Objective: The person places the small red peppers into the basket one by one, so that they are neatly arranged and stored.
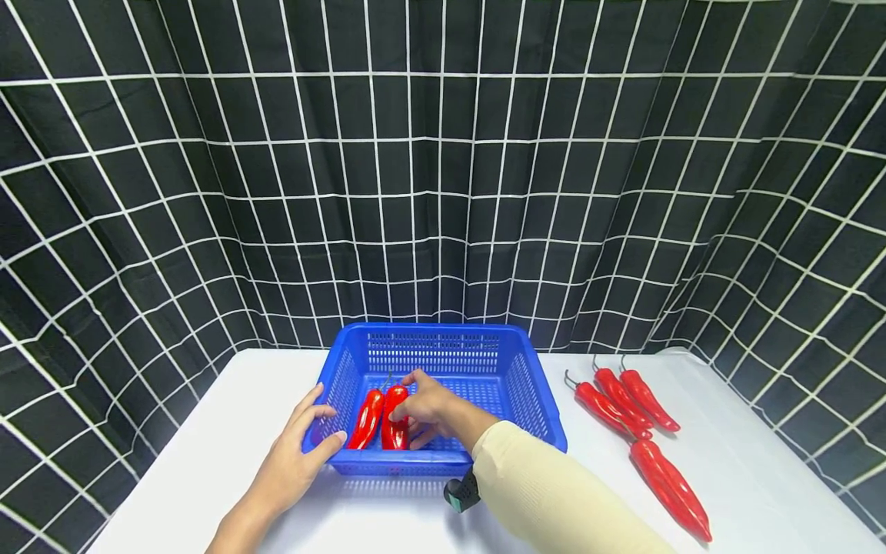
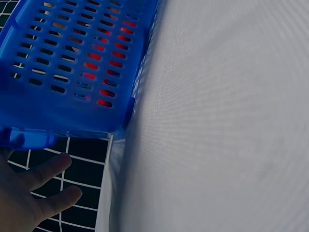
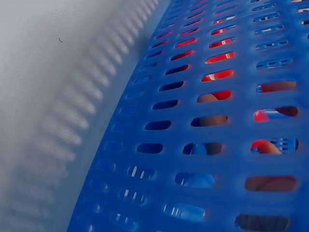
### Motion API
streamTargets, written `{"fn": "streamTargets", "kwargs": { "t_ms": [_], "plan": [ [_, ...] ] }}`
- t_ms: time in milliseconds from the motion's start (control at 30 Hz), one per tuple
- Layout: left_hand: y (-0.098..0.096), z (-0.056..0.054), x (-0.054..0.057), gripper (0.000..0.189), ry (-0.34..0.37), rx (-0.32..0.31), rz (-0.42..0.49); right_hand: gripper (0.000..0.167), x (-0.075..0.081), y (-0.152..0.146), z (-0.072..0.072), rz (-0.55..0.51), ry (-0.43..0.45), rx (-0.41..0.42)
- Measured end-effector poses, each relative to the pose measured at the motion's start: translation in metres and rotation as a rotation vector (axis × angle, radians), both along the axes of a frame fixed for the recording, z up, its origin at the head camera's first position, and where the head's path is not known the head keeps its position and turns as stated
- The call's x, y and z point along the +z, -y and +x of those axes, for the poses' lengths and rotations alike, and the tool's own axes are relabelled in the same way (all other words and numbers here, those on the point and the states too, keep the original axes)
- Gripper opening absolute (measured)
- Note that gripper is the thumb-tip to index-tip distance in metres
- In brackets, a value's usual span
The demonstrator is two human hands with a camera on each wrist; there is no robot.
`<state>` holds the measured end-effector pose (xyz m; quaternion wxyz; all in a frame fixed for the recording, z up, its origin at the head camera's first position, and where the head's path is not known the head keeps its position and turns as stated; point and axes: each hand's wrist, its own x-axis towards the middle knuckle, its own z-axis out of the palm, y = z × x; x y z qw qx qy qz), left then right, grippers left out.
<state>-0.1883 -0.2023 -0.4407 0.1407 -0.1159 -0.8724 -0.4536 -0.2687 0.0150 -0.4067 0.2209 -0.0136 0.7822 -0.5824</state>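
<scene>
A blue plastic basket (image 1: 443, 462) with slotted walls stands on the white table. Two long red chili peppers lie side by side at its left: the outer pepper (image 1: 366, 419) and, beside it, the inner pepper (image 1: 393, 435). Reaching over the front rim, my right hand (image 1: 429, 408) holds the inner pepper, thumb across its top; the fingers' far side is hidden. My left hand (image 1: 294, 462) is at the basket's left front corner, fingers spread and touching the rim. Through the slots in the right wrist view, red pepper (image 3: 218, 75) shows in parts.
Right of the basket, several more red chili peppers (image 1: 612, 412) lie on the white table (image 1: 747, 477), with a further red pepper piece (image 1: 671, 492) nearer the front. A black curtain with a white grid (image 1: 443, 169) encloses the back and sides.
</scene>
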Motion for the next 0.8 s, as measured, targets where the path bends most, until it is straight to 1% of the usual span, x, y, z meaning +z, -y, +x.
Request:
{"fn": "streamTargets", "kwargs": {
  "t_ms": [167, 400, 800],
  "plan": [
    [-0.001, 0.0, 0.002, 0.032, 0.007, -0.003, 0.002, 0.054, 0.001, -0.002, 0.001, 0.001, 0.009, 0.014],
    [-0.001, 0.0, 0.003, 0.032, 0.02, -0.004, 0.004, 0.05, 0.005, -0.005, 0.002, 0.005, -0.02, 0.008],
    [-0.001, -0.001, 0.002, 0.031, 0.039, 0.01, -0.006, 0.052, 0.016, -0.014, 0.012, -0.043, -0.029, 0.041]
  ]
}}
